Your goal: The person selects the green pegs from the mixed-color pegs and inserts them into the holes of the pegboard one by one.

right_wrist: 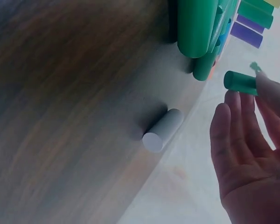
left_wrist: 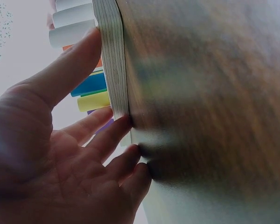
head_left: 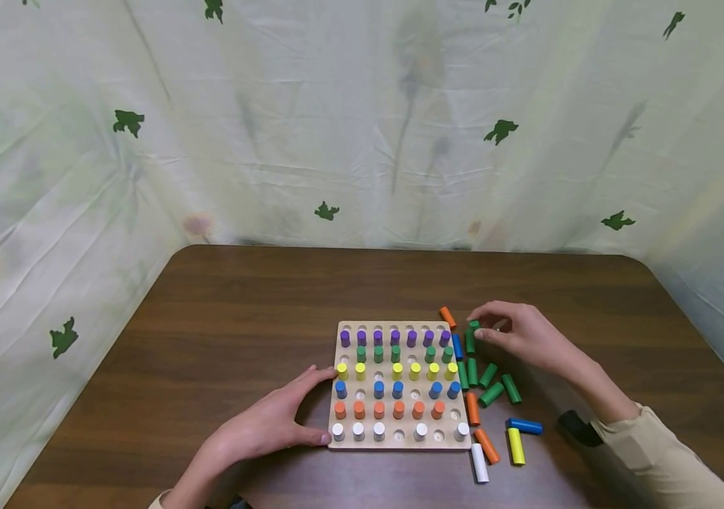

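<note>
A wooden pegboard point(head_left: 389, 444) carries rows of upright purple, green, yellow, blue, orange and white pegs, with some bare holes among them. My left hand point(head_left: 273, 417) is at its left side, fingers extended and spread. In the left wrist view the thumb point(left_wrist: 77, 63) touches the board's edge near the white pegs, and fingertips meet the edge further along. Beyond the board's right side, my right hand point(head_left: 524, 336) pinches a green peg point(right_wrist: 240, 83) between thumb and fingers, above the table. Loose green pegs point(head_left: 472, 372) lie below that hand.
Along the board's right side lie orange pegs point(head_left: 486, 446), a white peg point(head_left: 479, 463), a yellow peg point(head_left: 516, 446) and blue pegs point(head_left: 524, 426). Another pale peg point(right_wrist: 163, 130) lies on the brown table point(head_left: 241, 304) in the right wrist view. A patterned curtain point(head_left: 362, 127) hangs behind.
</note>
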A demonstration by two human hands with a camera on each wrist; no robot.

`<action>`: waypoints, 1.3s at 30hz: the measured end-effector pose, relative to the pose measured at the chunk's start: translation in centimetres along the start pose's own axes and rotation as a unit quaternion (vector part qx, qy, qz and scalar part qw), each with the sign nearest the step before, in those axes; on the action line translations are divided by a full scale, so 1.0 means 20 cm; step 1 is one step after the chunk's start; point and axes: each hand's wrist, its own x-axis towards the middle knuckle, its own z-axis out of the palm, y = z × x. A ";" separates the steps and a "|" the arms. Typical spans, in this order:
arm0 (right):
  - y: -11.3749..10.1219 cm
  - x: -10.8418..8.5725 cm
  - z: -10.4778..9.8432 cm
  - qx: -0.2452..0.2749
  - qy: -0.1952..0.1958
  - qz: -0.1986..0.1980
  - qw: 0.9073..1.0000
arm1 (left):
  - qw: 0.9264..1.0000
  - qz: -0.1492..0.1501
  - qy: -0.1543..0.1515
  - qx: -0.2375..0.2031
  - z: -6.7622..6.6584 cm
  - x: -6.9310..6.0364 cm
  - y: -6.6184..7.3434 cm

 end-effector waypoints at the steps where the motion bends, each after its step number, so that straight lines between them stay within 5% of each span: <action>1: 0.00 0.00 0.00 0.006 0.000 0.002 1.000 | 1.000 0.000 0.000 0.000 0.00 0.00 0.00; 21: 0.02 0.07 0.00 0.085 0.022 -0.005 0.996 | 1.000 -0.008 -0.008 -0.001 0.00 0.03 -0.02; 39: -0.02 0.17 0.06 0.120 -0.035 -0.017 0.992 | 1.000 -0.004 -0.012 -0.002 -0.01 0.02 -0.02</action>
